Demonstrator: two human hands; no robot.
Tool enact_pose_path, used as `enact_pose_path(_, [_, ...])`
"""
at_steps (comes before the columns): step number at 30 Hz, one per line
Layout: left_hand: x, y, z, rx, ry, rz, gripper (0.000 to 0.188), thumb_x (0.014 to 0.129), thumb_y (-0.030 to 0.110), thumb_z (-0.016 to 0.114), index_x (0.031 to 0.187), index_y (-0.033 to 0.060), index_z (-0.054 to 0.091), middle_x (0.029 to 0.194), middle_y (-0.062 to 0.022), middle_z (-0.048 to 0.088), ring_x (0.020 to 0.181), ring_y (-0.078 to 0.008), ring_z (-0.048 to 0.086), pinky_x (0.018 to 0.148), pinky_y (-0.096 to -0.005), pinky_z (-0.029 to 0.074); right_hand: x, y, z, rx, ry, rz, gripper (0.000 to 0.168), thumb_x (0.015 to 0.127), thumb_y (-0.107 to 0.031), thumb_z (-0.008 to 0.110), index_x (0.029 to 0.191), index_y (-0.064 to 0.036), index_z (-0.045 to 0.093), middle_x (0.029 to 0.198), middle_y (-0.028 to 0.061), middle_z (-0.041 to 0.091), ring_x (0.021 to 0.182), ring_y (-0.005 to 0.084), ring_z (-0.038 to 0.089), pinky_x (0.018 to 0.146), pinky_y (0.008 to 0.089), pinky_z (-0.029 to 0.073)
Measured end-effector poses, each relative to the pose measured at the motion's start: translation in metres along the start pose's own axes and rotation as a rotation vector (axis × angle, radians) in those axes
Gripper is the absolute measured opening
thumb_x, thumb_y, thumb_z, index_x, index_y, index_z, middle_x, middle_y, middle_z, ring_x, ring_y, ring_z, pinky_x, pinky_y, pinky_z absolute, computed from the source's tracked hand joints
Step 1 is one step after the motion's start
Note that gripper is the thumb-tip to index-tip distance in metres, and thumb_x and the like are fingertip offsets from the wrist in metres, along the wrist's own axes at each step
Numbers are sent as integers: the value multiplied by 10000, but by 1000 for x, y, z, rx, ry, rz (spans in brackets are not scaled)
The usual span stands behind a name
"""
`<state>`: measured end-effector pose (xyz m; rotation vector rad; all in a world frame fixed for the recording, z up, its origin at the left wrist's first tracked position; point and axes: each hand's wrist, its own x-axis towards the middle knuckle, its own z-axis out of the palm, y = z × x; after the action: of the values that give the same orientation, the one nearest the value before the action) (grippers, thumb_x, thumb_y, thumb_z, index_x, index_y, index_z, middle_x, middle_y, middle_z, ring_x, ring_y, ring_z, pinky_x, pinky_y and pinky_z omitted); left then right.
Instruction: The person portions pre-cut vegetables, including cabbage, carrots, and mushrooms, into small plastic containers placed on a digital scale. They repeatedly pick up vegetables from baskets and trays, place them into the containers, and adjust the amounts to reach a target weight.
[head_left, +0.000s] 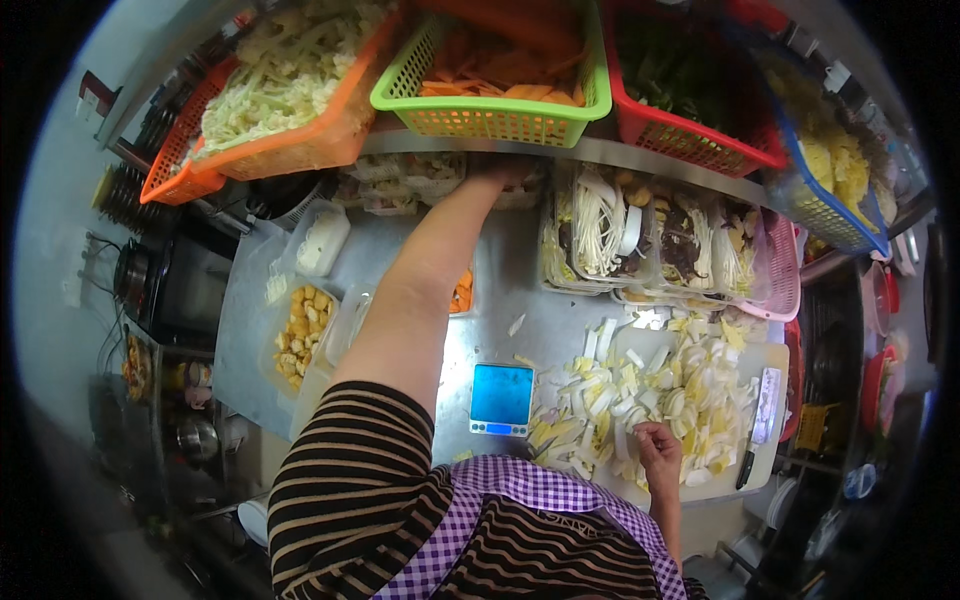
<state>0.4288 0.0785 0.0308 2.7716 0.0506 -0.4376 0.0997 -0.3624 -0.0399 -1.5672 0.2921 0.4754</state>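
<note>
My left arm stretches forward beneath the metal shelf, and my left hand (513, 169) is among clear plastic boxes (431, 176) there. Shelf edge and shadow hide its fingers. My right hand (658, 451) hovers low at the near edge of a heap of chopped napa cabbage (701, 405), fingers curled in. Whether a piece is between them is not clear. The cabbage covers most of a white cutting board (772, 360) and spills left. A cleaver (763, 409) with a black handle lies along the board's right side. Left of the heap sits a digital kitchen scale (502, 394), its pan bare.
Baskets of cauliflower (277, 97), sliced carrots (529, 92) and greens (682, 82) line the shelf (480, 145). Below right are stacked boxes of enoki mushrooms (598, 225). At left stand tubs of fried tofu puffs (304, 330) and white shreds (322, 244); carrot pieces (463, 289) show behind my arm.
</note>
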Motion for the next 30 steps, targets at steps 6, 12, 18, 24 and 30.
enact_pose_path(6, [-32, 3, -18, -10, 32, 32, 625, 931, 447, 464, 1427, 69, 413, 1479, -161, 394, 1351, -340, 381, 1100, -415, 327, -11, -15, 1, -84, -63, -97, 122, 919, -112, 633, 1012, -40, 668, 732, -84, 521, 628, 8, 414, 554, 174, 311])
enact_pose_path(12, [-210, -44, 7, -143, 717, 305, 531, 865, 279, 585, 1341, 64, 491, 1333, -189, 527, 1256, -363, 471, 1050, -430, 379, -15, -31, 15, -120, -124, -171, 117, 920, -104, 635, 1008, -37, 673, 759, -83, 535, 666, 11, 416, 579, 177, 314])
enact_pose_path(18, [-465, -130, 49, -158, 518, -538, 290, 779, 222, 723, 1002, 46, 662, 927, -120, 697, 814, -282, 671, 729, -385, 525, -21, -29, 35, -177, -276, -170, 115, 925, -107, 626, 1008, -48, 680, 745, -85, 535, 632, 10, 397, 555, 182, 298])
enact_pose_path(24, [-513, -176, 146, 21, 590, -627, 281, 755, 227, 748, 998, 107, 675, 875, -151, 684, 810, -324, 656, 679, -430, 507, -17, -31, 58, -418, -386, -380, 122, 908, -112, 634, 996, -48, 688, 718, -83, 540, 650, 17, 436, 580, 192, 354])
enact_pose_path(30, [-516, -186, 148, 120, 684, -669, 200, 804, 161, 694, 1001, 127, 686, 921, -151, 689, 820, -348, 657, 685, -444, 510, -38, -34, 39, -361, -405, -328, 128, 913, -116, 624, 1003, -44, 681, 711, -80, 518, 655, 20, 429, 598, 188, 359])
